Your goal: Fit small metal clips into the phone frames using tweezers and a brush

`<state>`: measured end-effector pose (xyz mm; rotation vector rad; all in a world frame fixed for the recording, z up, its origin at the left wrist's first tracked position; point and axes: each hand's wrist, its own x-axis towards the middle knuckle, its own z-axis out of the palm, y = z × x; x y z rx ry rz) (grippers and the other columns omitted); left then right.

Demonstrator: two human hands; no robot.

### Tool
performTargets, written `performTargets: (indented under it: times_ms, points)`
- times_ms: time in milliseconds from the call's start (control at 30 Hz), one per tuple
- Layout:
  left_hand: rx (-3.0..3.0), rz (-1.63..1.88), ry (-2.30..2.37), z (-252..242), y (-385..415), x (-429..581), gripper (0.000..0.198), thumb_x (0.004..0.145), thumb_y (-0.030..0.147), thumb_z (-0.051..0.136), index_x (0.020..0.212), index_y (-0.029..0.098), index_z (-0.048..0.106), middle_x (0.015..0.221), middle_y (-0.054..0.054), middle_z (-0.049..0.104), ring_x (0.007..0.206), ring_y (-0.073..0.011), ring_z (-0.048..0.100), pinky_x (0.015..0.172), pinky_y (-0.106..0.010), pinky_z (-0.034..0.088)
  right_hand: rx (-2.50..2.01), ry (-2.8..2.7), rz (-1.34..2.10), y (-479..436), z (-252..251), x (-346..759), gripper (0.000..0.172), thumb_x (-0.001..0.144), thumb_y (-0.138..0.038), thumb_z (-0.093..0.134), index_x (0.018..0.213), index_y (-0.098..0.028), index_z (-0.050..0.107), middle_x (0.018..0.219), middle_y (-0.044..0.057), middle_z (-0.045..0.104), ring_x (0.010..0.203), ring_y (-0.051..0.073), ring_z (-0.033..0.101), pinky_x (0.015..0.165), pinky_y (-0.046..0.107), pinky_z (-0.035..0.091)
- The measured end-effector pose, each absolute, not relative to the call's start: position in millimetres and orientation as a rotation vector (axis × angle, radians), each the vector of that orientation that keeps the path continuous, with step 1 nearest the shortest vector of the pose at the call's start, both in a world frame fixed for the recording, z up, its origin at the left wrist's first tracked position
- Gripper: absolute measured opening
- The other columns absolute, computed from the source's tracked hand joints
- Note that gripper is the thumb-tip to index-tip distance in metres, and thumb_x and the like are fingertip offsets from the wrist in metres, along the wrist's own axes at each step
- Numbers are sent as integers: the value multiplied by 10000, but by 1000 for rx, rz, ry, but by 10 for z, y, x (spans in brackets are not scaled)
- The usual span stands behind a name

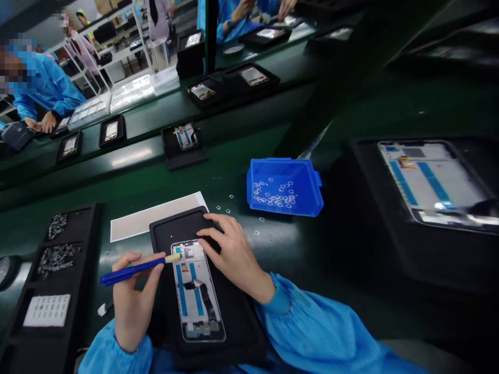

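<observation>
My left hand (135, 293) is closed around a blue pen-like tool (130, 272) with a cream tip. That tip is over the upper part of an opened phone frame (206, 291), which has blue strips and a dark ribbon cable; whether it touches cannot be made out. The frame lies in a black tray (161, 228) in front of me. My right hand (237, 254) has its fingers stretched apart, with fingertips at the frame's top right corner and along the tray's upper edge. Beyond it stands a blue bin (286, 169) holding many small pale ring-like pieces.
Several loose pieces (261, 219) lie beside the bin. At left is a black compartment tray (83, 234) with small dark parts and a white sheet (47, 310). A stacked tray with another phone frame (448, 182) is at right. Across the line a person (47, 83) works.
</observation>
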<state>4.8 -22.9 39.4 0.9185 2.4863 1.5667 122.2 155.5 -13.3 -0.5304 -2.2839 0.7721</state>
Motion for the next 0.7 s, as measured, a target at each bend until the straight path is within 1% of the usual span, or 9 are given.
performTargets:
  times_ms: [100,200,367,700]
  points:
    - [1117,1484,2423,474,-41,22,249,880,247,653,1024,232,450,926,-47,743,880,-198,752,732,-290,631,-556,-2240,893,1565,-139,1239,120,937,-170,571,887,-200,676,1279,146,565,1234,332,497,950,538,483]
    - [1220,1312,2407,515,117,-3,192,900,226,618,1012,234,462,949,-45,732,894,-174,743,739,-276,622,-582,-2209,954,1567,-126,1236,125,925,-151,580,866,-211,673,1292,133,560,1246,321,492,963,528,487]
    - [1346,1045,2430,503,228,-41,168,918,260,603,1035,238,484,1000,-50,717,935,-182,724,786,-318,610,-591,-2190,970,1565,-105,1233,112,907,-127,603,860,-194,678,1287,143,568,1259,322,483,996,534,469]
    - [1579,781,2483,600,309,-28,125,928,282,585,1025,223,532,977,-58,734,901,-204,726,740,-319,585,-596,-2173,971,1562,-96,1242,125,910,-127,597,865,-195,692,1291,137,582,1277,323,481,999,548,471]
